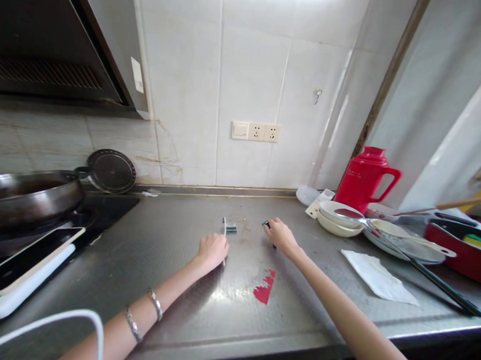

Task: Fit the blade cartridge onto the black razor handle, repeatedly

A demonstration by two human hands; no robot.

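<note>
My left hand [213, 249] is closed round a thin, pale upright piece that shows above and below the fingers. Short teal, white and dark strips, like brush bristles [231, 229], stick out to the right from its upper part. To the right, my right hand [281, 235] is closed on a small dark object [266, 224]. Its teal-black end shows at the fingertips and another dark bit below the hand; its kind is hidden. Both hands are low over the steel countertop [170, 284], apart from each other. Nearer to me lies a torn red patch [264, 290] on the steel.
Left are a frying pan [30, 196] on the cooktop, a round dark lid [112, 170], a phone [26, 265] and a white cable [56, 315]. Right are a red thermos [363, 178], stacked bowls [338, 225], a white napkin [380, 276], dark chopsticks [440, 282] and a red pot [462, 256].
</note>
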